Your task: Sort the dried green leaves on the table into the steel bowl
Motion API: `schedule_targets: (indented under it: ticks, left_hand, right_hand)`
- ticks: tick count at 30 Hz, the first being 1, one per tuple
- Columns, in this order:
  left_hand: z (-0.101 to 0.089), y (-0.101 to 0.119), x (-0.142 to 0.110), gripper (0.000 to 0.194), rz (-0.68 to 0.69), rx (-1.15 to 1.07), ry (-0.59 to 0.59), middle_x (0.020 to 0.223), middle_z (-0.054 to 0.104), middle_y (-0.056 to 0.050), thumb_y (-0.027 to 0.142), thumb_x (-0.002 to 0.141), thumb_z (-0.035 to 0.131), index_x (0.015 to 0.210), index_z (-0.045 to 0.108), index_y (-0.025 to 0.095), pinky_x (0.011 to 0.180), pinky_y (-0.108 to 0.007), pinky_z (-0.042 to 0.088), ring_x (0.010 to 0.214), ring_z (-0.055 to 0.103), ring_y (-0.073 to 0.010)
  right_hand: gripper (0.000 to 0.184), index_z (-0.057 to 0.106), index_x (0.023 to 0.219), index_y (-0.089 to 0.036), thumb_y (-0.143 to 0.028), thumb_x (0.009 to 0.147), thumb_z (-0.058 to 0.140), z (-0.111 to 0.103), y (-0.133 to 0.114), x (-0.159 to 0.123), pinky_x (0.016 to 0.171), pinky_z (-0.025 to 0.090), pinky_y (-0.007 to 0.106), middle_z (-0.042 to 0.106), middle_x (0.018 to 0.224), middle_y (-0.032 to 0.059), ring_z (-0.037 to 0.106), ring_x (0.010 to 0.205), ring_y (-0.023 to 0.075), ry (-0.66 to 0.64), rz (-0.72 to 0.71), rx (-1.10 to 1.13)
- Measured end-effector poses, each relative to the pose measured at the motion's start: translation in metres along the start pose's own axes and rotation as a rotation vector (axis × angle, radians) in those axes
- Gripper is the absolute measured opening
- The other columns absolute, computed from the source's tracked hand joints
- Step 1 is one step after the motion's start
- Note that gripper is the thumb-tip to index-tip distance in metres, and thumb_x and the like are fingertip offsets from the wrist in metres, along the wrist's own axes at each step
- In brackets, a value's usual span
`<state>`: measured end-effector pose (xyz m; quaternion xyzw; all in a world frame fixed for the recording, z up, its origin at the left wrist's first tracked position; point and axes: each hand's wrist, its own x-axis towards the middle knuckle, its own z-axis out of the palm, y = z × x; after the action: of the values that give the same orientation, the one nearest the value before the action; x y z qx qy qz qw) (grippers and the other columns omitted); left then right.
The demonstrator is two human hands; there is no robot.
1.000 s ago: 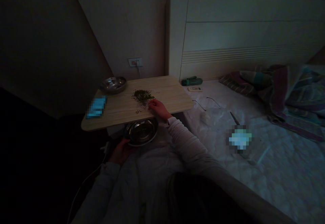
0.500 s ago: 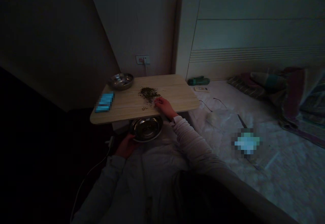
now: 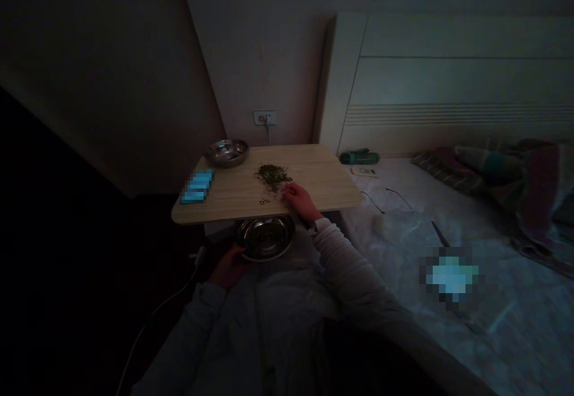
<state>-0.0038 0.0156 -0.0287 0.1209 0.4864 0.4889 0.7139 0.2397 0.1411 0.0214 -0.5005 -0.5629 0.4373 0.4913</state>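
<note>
My left hand (image 3: 229, 267) grips the near-left rim of a steel bowl (image 3: 264, 239), which sits just below the front edge of a small wooden table (image 3: 233, 201). On the tabletop lies a loose pile of small dark green bits (image 3: 272, 174), perhaps dried leaves or seeds; it is too dim to tell. A few crumbs (image 3: 264, 201) are scattered in front of the pile. At the pile's near right edge rests my right hand (image 3: 298, 198), its fingers bent and pinched together. Whatever they hold, if anything, is too small to make out.
A second steel bowl (image 3: 227, 152) stands at the table's back left, behind a blurred lit phone (image 3: 197, 186). To the right, the bed (image 3: 403, 336) holds a green bottle (image 3: 360, 157), a remote (image 3: 364, 171), glasses and another blurred screen (image 3: 452, 277). A white cable (image 3: 152, 315) hangs at left.
The whole view has shifted, so everything appears slightly lower and farther right. Both hands keep nearly the same places relative to the bowl and the pile.
</note>
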Motion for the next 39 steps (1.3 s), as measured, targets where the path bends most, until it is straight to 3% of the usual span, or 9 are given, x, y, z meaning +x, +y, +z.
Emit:
schedule_targets:
  ticks: [18, 24, 27, 32, 39]
  left_hand:
    - [-0.003, -0.004, 0.007, 0.024, -0.010, 0.015, 0.058, 0.089, 0.081, -0.005, 0.001, 0.079, 0.067, 0.095, 0.069, 0.019, 0.086, -0.043, 0.070, 0.084, 0.080, -0.0255]
    - [-0.007, -0.006, 0.009, 0.035, -0.003, 0.004, 0.014, 0.097, 0.084, -0.005, 0.003, 0.078, 0.070, 0.108, 0.072, 0.022, 0.084, -0.044, 0.071, 0.088, 0.082, -0.0270]
    - [-0.009, -0.007, 0.011, 0.033, 0.003, -0.005, 0.005, 0.097, 0.085, -0.005, 0.002, 0.078, 0.070, 0.105, 0.072, 0.021, 0.084, -0.043, 0.071, 0.090, 0.083, -0.0279]
    - [-0.011, -0.008, 0.013, 0.041, -0.019, -0.018, -0.016, 0.103, 0.085, -0.008, 0.003, 0.076, 0.072, 0.113, 0.074, 0.020, 0.085, -0.045, 0.070, 0.097, 0.083, -0.0317]
    - [-0.008, -0.009, 0.008, 0.054, 0.015, -0.012, -0.038, 0.114, 0.086, -0.007, 0.004, 0.077, 0.072, 0.128, 0.074, 0.023, 0.087, -0.042, 0.070, 0.098, 0.083, -0.0286]
  right_hand:
    - [0.013, 0.069, 0.083, -0.024, -0.016, 0.073, 0.065, 0.002, -0.012, -0.004, 0.094, 0.057, 0.036, 0.072, 0.070, -0.0040, 0.069, 0.079, 0.0195, 0.037, 0.057, -0.032]
    - [0.009, 0.067, 0.081, -0.025, -0.019, 0.073, 0.066, 0.000, -0.010, -0.003, 0.091, 0.058, 0.034, 0.072, 0.068, -0.0048, 0.069, 0.077, 0.0191, 0.020, 0.026, 0.001]
    - [0.008, 0.067, 0.081, -0.025, -0.023, 0.074, 0.066, 0.000, -0.005, 0.000, 0.089, 0.058, 0.034, 0.072, 0.070, -0.0047, 0.069, 0.077, 0.0191, 0.017, 0.010, 0.007]
    - [0.010, 0.069, 0.086, -0.025, -0.025, 0.077, 0.064, 0.002, -0.002, 0.002, 0.093, 0.058, 0.035, 0.073, 0.074, -0.0034, 0.069, 0.081, 0.0196, 0.011, 0.024, -0.075]
    - [0.005, 0.068, 0.081, -0.025, -0.028, 0.079, 0.064, 0.011, -0.005, 0.012, 0.086, 0.057, 0.034, 0.069, 0.068, -0.0033, 0.067, 0.076, 0.0194, 0.008, -0.001, -0.085]
